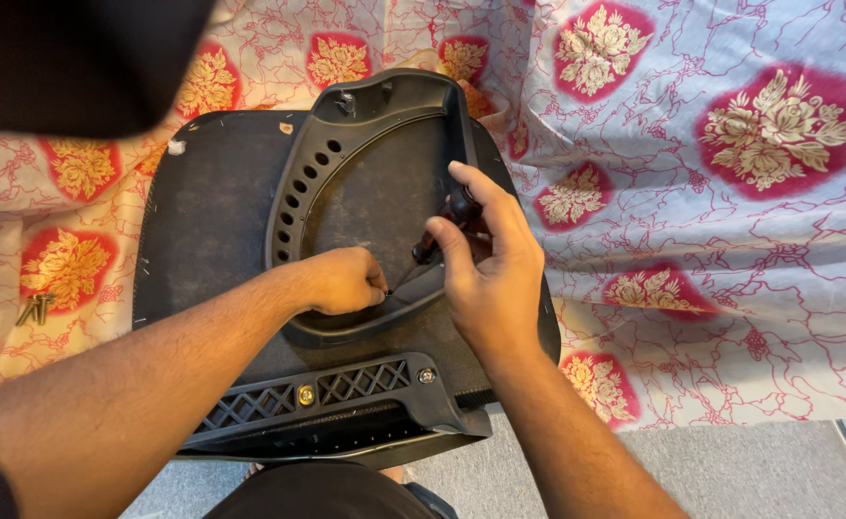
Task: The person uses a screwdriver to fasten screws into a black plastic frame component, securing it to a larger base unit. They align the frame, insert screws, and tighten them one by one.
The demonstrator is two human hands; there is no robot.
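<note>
Both forearms are bare from the elbow down to the wrists, with no watch, band or ring showing on either. The left hand (341, 281) and the right hand (488, 269) wear no gloves. At 7 o'clock, in the bottom corner, a small piece of dark sleeve shows at the left upper arm. At 6 o'clock, along the lower edge, dark clothing covers the lap. Fine hair covers the 2 forearms.

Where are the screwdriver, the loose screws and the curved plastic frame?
screwdriver (439, 234), head view, on its dark handle.
loose screws (35, 308), head view, on the small pile.
curved plastic frame (293, 197), head view, on its perforated left side.
</note>
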